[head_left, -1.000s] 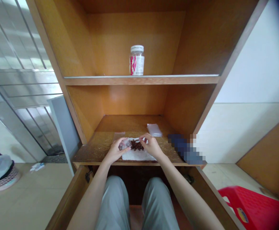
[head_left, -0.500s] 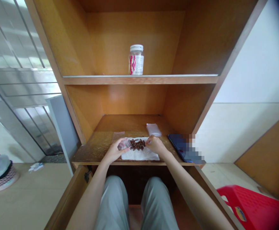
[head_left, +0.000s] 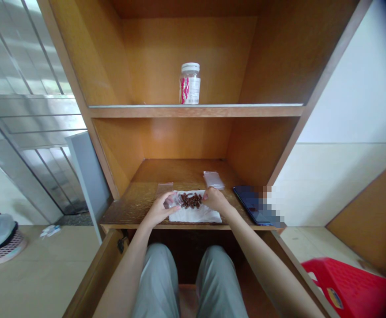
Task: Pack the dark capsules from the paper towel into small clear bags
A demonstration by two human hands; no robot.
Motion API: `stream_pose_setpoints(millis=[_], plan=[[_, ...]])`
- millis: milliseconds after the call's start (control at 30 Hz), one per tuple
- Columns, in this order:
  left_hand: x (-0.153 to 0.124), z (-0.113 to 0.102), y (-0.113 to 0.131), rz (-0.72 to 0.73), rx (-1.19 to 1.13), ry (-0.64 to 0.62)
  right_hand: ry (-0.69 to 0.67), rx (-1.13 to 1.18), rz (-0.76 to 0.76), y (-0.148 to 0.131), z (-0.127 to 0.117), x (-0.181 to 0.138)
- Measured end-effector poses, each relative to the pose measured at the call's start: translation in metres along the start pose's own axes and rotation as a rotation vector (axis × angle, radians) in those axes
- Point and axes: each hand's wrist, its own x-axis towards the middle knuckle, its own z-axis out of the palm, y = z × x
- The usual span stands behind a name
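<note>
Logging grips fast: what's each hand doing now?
Left hand: closed, holding a small clear plastic bag.
Right hand: pinched at the brown capsules; cannot tell if holding one.

1. The right hand (head_left: 215,199) drew back from the brown capsules (head_left: 191,201), its fingertips (head_left: 204,197) ending just beside the pile's right edge.
2. The pile spread slightly rightward.
3. More of the white paper towel (head_left: 196,215) showed at the right corner.

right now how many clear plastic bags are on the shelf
2. One small clear plastic bag lies on the wooden shelf left of the white cloth, the other further back on the right. That one could be a stack, so more may be hidden.
</note>
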Motion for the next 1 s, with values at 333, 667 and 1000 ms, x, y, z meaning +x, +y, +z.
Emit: stream_pose_setpoints(millis=[333, 667, 1000], plan=[[0.001, 0.001, 0.000, -0.018, -0.043, -0.008, 0.157, 0.297, -0.229, -0.030, -0.012, 0.000], [0.001, 0.001, -0.001, -0.012, -0.073, -0.026, 0.061, 0.610, -0.340, -0.040, 0.005, 0.015], [0.000, 0.000, 0.002, -0.051, -0.053, -0.013, 0.147, 0.029, 0.047, -0.002, 0.006, 0.012]])
